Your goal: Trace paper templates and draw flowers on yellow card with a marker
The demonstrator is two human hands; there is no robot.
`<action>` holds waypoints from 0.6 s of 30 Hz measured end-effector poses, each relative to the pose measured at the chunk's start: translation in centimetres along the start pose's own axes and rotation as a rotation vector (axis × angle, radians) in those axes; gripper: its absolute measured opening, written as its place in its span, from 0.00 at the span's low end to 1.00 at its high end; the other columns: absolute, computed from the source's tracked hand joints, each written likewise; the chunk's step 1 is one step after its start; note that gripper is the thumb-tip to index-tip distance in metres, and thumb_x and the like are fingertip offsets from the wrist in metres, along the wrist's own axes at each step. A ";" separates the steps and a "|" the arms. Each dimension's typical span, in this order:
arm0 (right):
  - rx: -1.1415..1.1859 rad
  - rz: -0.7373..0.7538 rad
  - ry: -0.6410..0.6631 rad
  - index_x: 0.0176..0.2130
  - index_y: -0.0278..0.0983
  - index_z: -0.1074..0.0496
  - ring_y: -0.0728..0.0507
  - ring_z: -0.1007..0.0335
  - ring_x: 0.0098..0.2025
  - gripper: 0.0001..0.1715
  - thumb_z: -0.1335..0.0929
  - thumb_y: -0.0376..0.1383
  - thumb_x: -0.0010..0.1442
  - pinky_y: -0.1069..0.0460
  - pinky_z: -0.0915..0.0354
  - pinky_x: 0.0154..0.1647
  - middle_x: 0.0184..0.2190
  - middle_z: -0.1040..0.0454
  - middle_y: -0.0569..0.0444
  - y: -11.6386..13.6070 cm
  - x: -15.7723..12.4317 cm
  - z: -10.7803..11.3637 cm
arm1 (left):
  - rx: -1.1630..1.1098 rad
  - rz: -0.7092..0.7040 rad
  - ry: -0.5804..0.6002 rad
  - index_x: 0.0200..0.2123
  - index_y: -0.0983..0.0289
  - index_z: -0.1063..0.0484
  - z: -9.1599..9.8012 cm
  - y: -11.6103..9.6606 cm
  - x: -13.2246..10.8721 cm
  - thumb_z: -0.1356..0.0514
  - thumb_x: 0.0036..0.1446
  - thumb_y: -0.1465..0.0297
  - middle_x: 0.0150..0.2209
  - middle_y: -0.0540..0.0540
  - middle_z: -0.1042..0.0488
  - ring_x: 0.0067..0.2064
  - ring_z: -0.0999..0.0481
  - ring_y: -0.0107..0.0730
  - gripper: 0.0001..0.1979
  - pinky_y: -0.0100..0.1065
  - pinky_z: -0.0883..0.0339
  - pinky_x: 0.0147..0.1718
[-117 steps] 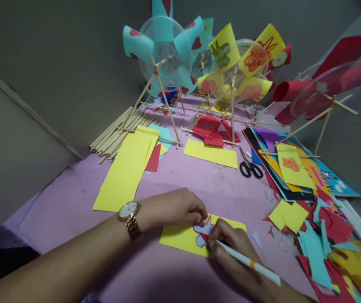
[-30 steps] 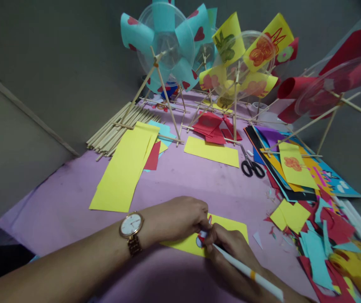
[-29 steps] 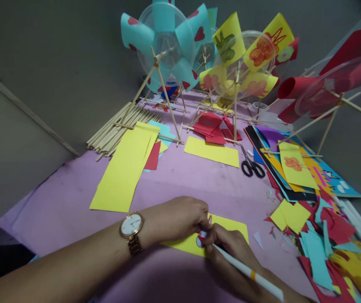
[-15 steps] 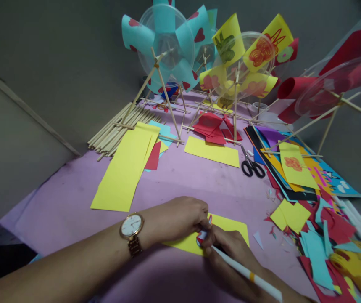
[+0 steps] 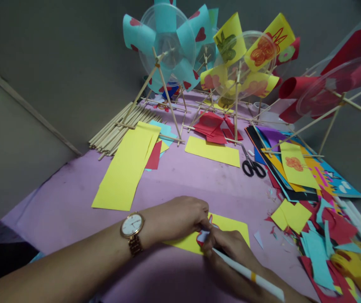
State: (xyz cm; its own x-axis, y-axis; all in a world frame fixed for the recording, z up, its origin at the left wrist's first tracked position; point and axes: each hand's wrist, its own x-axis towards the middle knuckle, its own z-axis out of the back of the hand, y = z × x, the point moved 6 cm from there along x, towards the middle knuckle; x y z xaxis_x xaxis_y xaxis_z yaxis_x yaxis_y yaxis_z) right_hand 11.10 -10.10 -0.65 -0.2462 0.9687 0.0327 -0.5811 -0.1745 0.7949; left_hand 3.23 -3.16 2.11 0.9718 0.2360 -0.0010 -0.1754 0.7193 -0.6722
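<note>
A yellow paper strip (image 5: 230, 223) lies on the purple table in front of me. On it sits a small pale paper cutout (image 5: 202, 236) with red marking at its edge, mostly covered by my fingers. My left hand (image 5: 188, 214), wrist wearing a gold watch (image 5: 132, 225), is closed, its fingertips pinching down on the cutout. From the right, my right hand (image 5: 230, 248) grips a white marker pen (image 5: 238, 267) with a yellow band. The marker's tip is hidden behind my fingers, close to the cutout.
Yellow strips (image 5: 123, 172) lie left, beside a bundle of wooden sticks (image 5: 114, 132). Black-handled scissors (image 5: 253, 168) rest ahead. Paper pinwheels on stick stands (image 5: 164, 92) line the back. Paper scraps (image 5: 319, 256) and a yellow tool (image 5: 352, 269) clutter the right.
Both hands stay nearly in place over the yellow strip. The right fingers and marker shift only very slightly; the whole view drifts a few pixels.
</note>
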 end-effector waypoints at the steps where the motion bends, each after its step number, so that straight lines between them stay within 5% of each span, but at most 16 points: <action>1: -0.003 -0.001 0.000 0.23 0.40 0.41 0.50 0.34 0.21 0.09 0.41 0.30 0.54 0.57 0.38 0.24 0.18 0.32 0.59 0.0 0.0 0.0 | 0.000 0.000 0.003 0.30 0.61 0.23 0.0 0.0 0.0 0.40 0.56 0.82 0.28 0.48 0.30 0.31 0.30 0.23 0.11 0.23 0.39 0.31; 18: -0.002 0.018 -0.018 0.22 0.40 0.39 0.51 0.37 0.18 0.10 0.40 0.30 0.53 0.57 0.40 0.22 0.17 0.34 0.60 0.4 0.1 0.3 | -0.002 0.107 0.006 0.28 0.59 0.23 0.2 -0.5 -0.2 0.36 0.50 0.82 0.28 0.47 0.31 0.32 0.30 0.25 0.11 0.24 0.40 0.32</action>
State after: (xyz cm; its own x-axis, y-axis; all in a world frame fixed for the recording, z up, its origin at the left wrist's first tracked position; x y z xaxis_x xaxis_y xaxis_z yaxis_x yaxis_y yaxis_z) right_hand 11.09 -10.02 -0.12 -0.2424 0.9685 0.0575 -0.5786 -0.1919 0.7928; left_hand 3.05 -3.45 2.63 0.9484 0.3076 -0.0774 -0.2780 0.6887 -0.6696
